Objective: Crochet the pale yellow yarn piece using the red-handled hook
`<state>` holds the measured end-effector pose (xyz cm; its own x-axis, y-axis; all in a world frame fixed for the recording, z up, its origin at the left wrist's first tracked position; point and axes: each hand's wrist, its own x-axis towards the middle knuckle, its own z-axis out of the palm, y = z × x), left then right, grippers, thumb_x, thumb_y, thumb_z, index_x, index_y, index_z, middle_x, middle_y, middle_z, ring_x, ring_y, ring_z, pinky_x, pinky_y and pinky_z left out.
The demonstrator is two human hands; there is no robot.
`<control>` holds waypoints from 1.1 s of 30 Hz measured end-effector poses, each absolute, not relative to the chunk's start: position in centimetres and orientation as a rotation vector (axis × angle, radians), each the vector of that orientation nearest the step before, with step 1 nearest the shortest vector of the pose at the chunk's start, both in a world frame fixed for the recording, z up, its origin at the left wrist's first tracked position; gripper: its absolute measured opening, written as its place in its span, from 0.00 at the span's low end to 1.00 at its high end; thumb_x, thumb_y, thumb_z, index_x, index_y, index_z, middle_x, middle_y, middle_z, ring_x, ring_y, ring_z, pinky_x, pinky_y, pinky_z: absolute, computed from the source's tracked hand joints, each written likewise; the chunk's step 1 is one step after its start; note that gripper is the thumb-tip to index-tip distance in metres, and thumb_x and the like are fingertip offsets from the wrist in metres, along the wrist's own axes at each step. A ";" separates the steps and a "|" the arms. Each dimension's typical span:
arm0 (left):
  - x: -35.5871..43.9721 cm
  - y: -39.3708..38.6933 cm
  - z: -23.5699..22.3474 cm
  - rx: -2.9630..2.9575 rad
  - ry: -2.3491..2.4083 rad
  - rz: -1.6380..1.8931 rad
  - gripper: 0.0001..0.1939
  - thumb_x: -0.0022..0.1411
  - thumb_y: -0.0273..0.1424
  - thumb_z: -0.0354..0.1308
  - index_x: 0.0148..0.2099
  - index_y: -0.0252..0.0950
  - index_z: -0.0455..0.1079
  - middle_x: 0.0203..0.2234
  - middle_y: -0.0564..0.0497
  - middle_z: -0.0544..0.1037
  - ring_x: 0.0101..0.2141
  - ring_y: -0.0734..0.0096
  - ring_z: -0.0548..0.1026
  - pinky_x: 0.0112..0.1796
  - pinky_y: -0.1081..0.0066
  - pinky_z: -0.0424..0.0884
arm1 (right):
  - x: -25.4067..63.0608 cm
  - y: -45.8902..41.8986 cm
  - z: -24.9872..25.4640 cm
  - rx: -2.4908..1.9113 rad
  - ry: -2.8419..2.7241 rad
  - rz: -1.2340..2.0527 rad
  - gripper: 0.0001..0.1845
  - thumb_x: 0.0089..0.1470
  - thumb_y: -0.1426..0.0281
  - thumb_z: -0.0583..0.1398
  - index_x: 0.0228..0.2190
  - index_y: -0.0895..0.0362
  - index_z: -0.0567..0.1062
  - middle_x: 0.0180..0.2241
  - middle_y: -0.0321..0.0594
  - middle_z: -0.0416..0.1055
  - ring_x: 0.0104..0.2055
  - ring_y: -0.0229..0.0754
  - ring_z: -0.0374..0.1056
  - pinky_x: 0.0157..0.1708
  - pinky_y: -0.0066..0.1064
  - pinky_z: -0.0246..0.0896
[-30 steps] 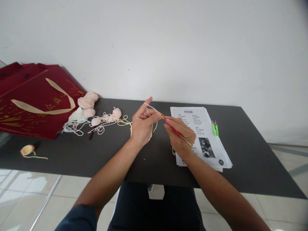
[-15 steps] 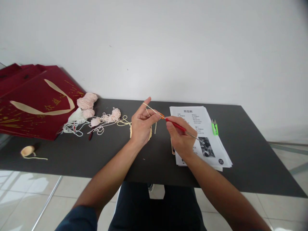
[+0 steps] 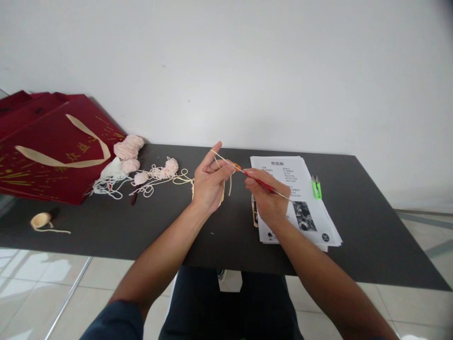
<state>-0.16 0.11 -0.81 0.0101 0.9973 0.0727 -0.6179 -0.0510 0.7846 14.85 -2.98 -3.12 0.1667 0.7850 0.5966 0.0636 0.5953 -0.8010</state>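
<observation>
My left hand is raised over the table, its index finger stretched up with cream yarn running over it. Thumb and fingertips pinch a small orange piece, partly hidden, and a cream yarn tail hangs below. In my right hand is a crochet hook with a red handle, held like a pen. Its metal tip reaches the orange piece at the left fingertips. Behind the left wrist, a ball of cream yarn is mostly covered.
Printed sheets lie under the right hand, with green thread snips on their edge. Left are pink yarn balls, tangled white yarn, a dark red bag and a small cream crocheted cup. A wall rises behind the table.
My right hand has shifted slightly right with the hook, so more of the metal shaft shows between the hands. The left hand keeps nearly the same pose, with the yarn still over its index finger.
</observation>
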 end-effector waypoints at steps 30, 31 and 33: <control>0.3 -0.2 -1.0 0.844 0.706 1.439 0.31 0.49 0.24 0.77 0.56 0.38 0.77 0.29 0.57 0.82 0.29 0.80 0.77 0.35 0.75 0.72 | 14.8 -1.7 -1.8 -0.693 -0.902 1.199 0.09 0.50 0.62 0.75 0.33 0.49 0.85 0.36 0.36 0.83 0.29 0.34 0.71 0.27 0.29 0.70; 0.3 -0.2 -1.1 0.859 0.715 1.444 0.32 0.48 0.24 0.77 0.57 0.39 0.77 0.30 0.57 0.82 0.29 0.79 0.77 0.36 0.75 0.72 | 14.8 -1.6 -1.8 -0.688 -0.899 1.196 0.09 0.50 0.62 0.75 0.33 0.49 0.85 0.35 0.35 0.83 0.29 0.34 0.72 0.27 0.28 0.71; 0.3 -0.2 -1.2 0.888 0.721 1.457 0.32 0.48 0.23 0.76 0.57 0.39 0.77 0.30 0.57 0.82 0.30 0.79 0.78 0.36 0.74 0.73 | 14.8 -1.6 -1.8 -0.675 -0.904 1.178 0.09 0.50 0.62 0.76 0.33 0.49 0.84 0.35 0.35 0.83 0.30 0.35 0.73 0.28 0.28 0.72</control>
<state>0.30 -0.23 -1.22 0.0157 0.9940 0.1078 -0.5173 -0.0842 0.8517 14.81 -1.60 -1.77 0.1214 0.9642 0.2358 -0.4779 0.2650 -0.8375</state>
